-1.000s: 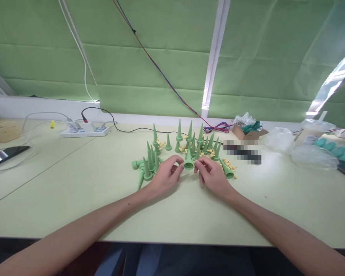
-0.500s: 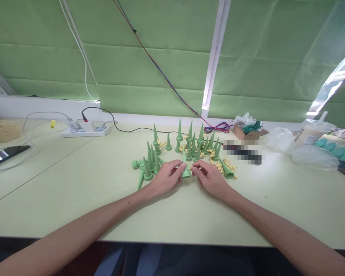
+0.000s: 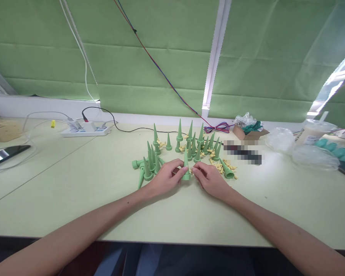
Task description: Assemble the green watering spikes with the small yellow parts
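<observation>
My left hand (image 3: 171,173) is closed round a green plastic cone spike (image 3: 186,168), held point up with its wide collar at the bottom. Close by on the right, my right hand (image 3: 208,175) pinches a small yellow piece (image 3: 191,171) beside the spike, mostly covered by the fingertips. Behind both hands stand several more green spikes (image 3: 179,132), points up. Small yellow pieces (image 3: 217,165) lie scattered among them. One open-ended green spike (image 3: 227,171) rests on its side right of my right hand, and other spikes (image 3: 140,178) lie left of my left hand.
A power strip (image 3: 86,131) with plugs sits at the back left, a phone-like black device (image 3: 8,154) at the far left. At the back right are a small cardboard box (image 3: 250,135), clear plastic bags (image 3: 314,157) and a drink cup (image 3: 312,134).
The green spike in my left hand has turned: its open base faced me before, and now its collar shows at the bottom. My right hand stays close beside it.
</observation>
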A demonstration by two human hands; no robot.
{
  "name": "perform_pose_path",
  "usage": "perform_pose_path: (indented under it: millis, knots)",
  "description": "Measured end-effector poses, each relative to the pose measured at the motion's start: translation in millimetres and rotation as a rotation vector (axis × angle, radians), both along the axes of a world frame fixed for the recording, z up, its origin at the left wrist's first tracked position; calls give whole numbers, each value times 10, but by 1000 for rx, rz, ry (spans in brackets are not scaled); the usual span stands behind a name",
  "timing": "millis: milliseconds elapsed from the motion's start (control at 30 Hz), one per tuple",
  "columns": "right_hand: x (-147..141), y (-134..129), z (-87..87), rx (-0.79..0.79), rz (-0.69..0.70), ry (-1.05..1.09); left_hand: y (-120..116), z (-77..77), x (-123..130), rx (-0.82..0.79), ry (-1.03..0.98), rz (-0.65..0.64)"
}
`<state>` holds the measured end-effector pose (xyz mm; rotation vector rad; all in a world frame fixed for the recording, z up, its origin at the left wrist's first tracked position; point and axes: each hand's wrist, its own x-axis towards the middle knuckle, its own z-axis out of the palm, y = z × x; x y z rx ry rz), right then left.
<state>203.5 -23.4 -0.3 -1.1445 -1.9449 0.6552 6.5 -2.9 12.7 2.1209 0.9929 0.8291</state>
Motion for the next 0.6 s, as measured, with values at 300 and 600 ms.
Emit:
perform_pose_path:
  millis: [300, 600]
  knots:
    - [-10, -6, -9, -45, 10, 18, -2, -2, -14, 171, 21, -47]
    - [-20, 36, -76, -87, 2, 95, -12, -5, -25, 286, 12, -38]
